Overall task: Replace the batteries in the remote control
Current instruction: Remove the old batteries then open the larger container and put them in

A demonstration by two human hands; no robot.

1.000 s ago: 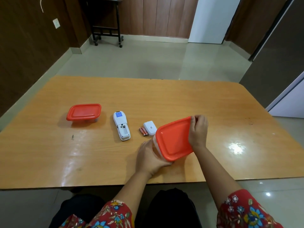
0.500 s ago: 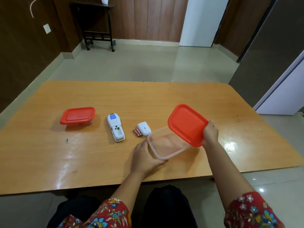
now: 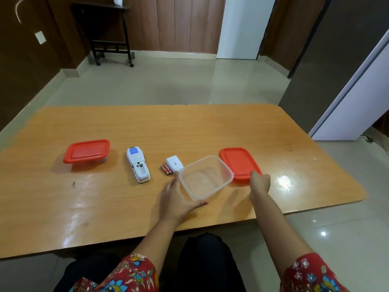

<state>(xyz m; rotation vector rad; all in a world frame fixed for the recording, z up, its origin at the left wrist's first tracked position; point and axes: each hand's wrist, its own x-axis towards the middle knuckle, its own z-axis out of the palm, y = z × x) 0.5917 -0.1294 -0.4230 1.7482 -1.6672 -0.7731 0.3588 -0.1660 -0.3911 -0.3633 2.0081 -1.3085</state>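
A white remote control (image 3: 138, 164) lies face down left of centre, its battery bay uncovered and bare. Its white battery cover (image 3: 174, 163) rests further right, with two red batteries (image 3: 166, 169) beside it. A clear plastic container (image 3: 205, 177) stands open near the front edge; my left hand (image 3: 176, 199) cups its near left corner. To its right an orange lid (image 3: 240, 164) lies flat on the table. My right hand (image 3: 260, 182) pinches that lid's near edge.
A second container with an orange lid (image 3: 87, 151) sits shut at the left of the wooden table (image 3: 189, 127). A black rolling stand (image 3: 109, 34) stands by the far wall. My dark-clothed lap is below the table's front edge.
My right hand lifted the orange lid off the clear container, swung it right and lowered it flat onto the table. My left hand kept steadying the container.
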